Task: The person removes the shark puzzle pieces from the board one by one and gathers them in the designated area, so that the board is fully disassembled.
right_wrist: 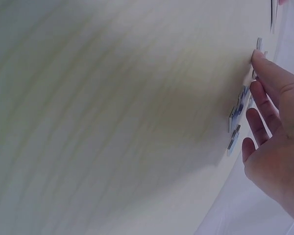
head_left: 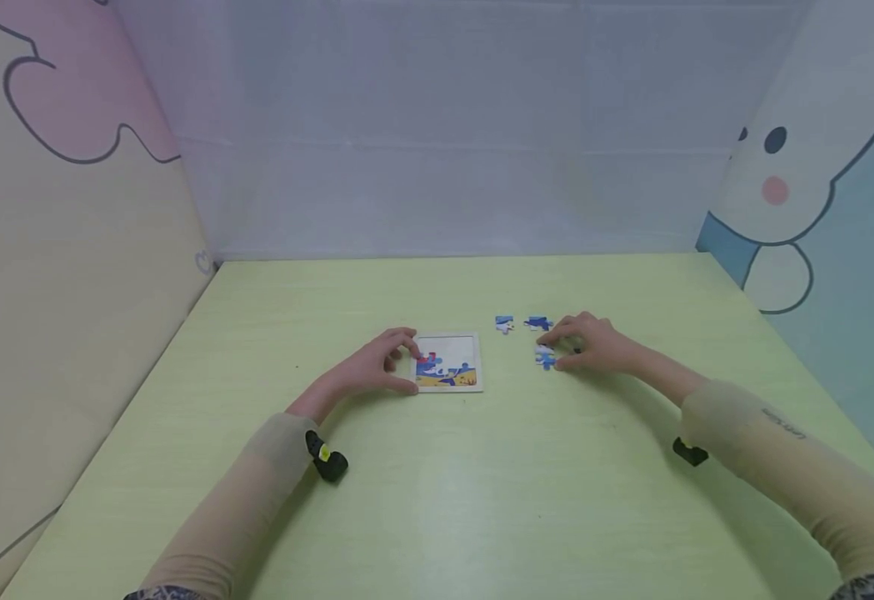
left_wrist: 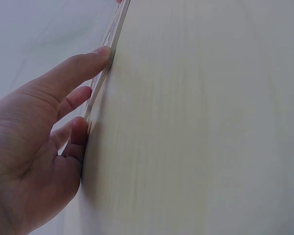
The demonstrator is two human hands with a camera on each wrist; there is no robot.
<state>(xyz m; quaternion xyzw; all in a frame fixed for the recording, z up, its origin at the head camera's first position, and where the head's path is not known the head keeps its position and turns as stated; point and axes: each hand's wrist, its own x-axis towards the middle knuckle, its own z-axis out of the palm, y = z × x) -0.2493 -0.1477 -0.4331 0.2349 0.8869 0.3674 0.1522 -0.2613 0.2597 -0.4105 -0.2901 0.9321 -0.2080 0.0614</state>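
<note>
Left hand [head_left: 373, 365] grips puzzle tray [head_left: 480, 363]; right hand [head_left: 596, 345] pinches pale-blue jigsaw piece [head_left: 545, 359]; careless lift could knock dark-blue piece [head_left: 538, 322] just beyond.

Mostly I'm just getting pale wood-grain tabletop [right_wrist: 112, 112] on the right wrist cam, with a soft shadow across it. My right hand [right_wrist: 278, 147] is over at the right edge, thumb tip up against a small flat piece [right_wrist: 259, 43], other fingers bent below it. I've got a blue-grey piece [right_wrist: 232, 120] near the fingers, seen edge-on, and another bit [right_wrist: 233, 140] just beside that. White sheet [right_wrist: 250, 210] fills the bottom right corner.
</note>
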